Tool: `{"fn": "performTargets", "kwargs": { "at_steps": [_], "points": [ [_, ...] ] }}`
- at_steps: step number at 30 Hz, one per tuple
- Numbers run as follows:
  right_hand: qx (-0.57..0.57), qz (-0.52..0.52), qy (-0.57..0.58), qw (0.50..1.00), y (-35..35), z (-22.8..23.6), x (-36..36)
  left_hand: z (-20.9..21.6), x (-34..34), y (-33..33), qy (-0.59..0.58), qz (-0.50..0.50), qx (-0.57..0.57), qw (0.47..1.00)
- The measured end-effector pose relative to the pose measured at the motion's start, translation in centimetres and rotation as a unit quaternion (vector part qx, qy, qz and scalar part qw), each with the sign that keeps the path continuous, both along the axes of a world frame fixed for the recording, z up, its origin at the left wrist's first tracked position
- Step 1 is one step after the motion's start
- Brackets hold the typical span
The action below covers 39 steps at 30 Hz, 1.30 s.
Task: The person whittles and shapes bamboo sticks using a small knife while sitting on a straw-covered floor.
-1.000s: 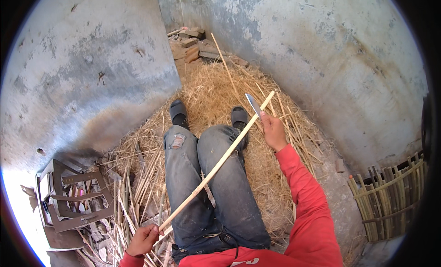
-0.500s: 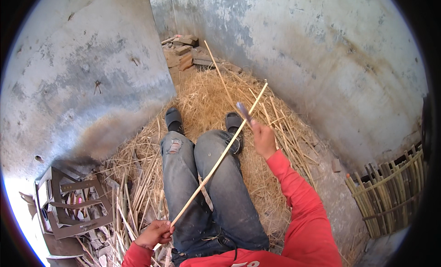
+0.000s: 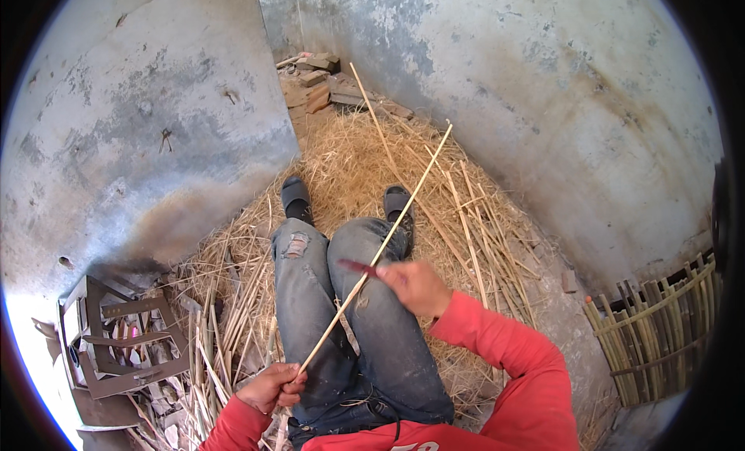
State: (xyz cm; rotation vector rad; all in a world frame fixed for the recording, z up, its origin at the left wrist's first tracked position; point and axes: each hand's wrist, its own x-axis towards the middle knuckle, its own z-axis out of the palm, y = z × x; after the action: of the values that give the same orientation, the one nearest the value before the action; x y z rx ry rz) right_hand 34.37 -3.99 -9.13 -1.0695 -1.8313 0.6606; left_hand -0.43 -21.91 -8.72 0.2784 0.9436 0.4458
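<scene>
A long, thin, pale stick (image 3: 407,203), seemingly bamboo, slants across my legs from lower left to upper right. My left hand (image 3: 272,387) is closed round its near end, beside my left hip. My right hand (image 3: 419,288) grips a knife (image 3: 355,267), its dark reddish blade pointing left and lying across the stick above my right knee. The fingers hide most of the knife's handle. A small curled shaving hangs by the stick just under the blade.
Straw-like shavings (image 3: 341,152) cover the floor around my feet. Loose sticks (image 3: 473,218) lie to the right, more split pieces (image 3: 233,335) to the left. A brown broken frame (image 3: 140,383), a slatted bamboo basket (image 3: 660,327), bricks (image 3: 317,77) and bare walls surround me.
My right hand and the knife have moved down along the stick toward me, from beyond the knee to above it. My left hand keeps its hold, shifting slightly.
</scene>
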Motion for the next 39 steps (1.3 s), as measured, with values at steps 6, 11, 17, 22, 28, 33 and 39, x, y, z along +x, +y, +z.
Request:
{"fn": "performTargets", "kwargs": {
  "at_steps": [6,11,17,22,28,33,39],
  "points": [
    [-0.065,-0.148,-0.049,0.986,4.0,0.6,4.3,-0.2,0.3,1.4,-0.055,-0.023,-0.054,0.997],
    [0.017,-0.040,-0.063,0.997,0.1,1.3,0.7,-0.7,0.0,0.9,-0.058,-0.001,-0.028,0.998],
    [0.019,-0.270,-0.090,0.959,8.0,0.2,7.4,0.3,1.3,1.2,0.007,-0.019,0.032,0.999],
    [-0.059,-0.059,-0.038,0.996,0.1,1.8,-0.1,-0.1,0.3,0.7,-0.009,-0.002,0.007,1.000],
    [-0.131,-0.168,-0.070,0.974,5.2,2.8,2.8,0.7,0.2,0.9,0.035,-0.002,0.026,0.999],
    [-0.008,-0.194,-0.086,0.977,8.6,1.6,5.6,1.1,1.0,1.4,0.126,-0.032,0.094,0.987],
    [-0.042,-0.068,-0.099,0.992,-0.6,1.6,0.0,1.6,0.1,0.8,0.165,-0.036,0.139,0.976]
  ]
}}
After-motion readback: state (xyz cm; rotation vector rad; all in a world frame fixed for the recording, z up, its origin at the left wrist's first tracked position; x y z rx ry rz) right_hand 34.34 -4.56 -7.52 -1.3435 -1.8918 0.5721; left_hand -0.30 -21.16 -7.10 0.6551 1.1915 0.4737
